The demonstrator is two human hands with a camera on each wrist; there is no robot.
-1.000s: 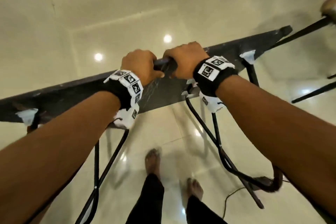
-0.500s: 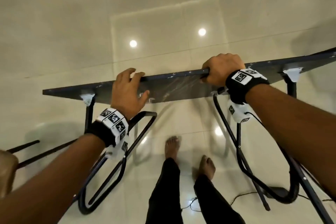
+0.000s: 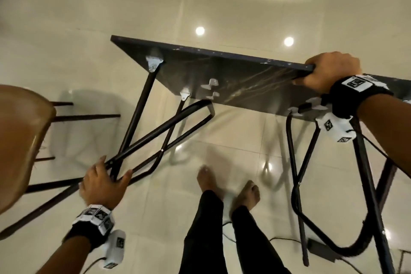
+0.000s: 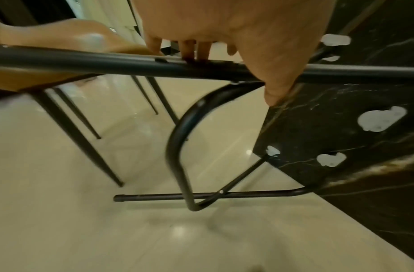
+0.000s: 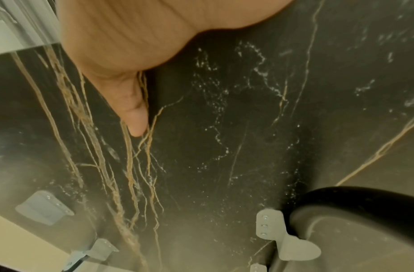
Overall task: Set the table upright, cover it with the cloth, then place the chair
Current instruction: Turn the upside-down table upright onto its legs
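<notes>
Table mid-flip, both hands on it, legs toward me.

My right hand (image 3: 329,71) is curled over the tabletop's edge; my left hand (image 3: 104,181) wraps a folding leg (image 3: 138,118) low down, fingers over the tube and thumb under. The table (image 3: 222,73) hangs tilted between my hands, underside facing me, and the chair (image 3: 20,140) sits just left of my left hand. No cloth in view. Risks, as I judge them: the hinged leg could fold while I swing, the slab edge could slip from my one-handed hold, or a leg could clip the chair. Only the left wrist view shows the fingers (image 4: 196,49) on the tube. Only the right wrist view shows the thumb (image 5: 131,110) pressed to the marbled underside beside the brackets (image 5: 287,237).
</notes>
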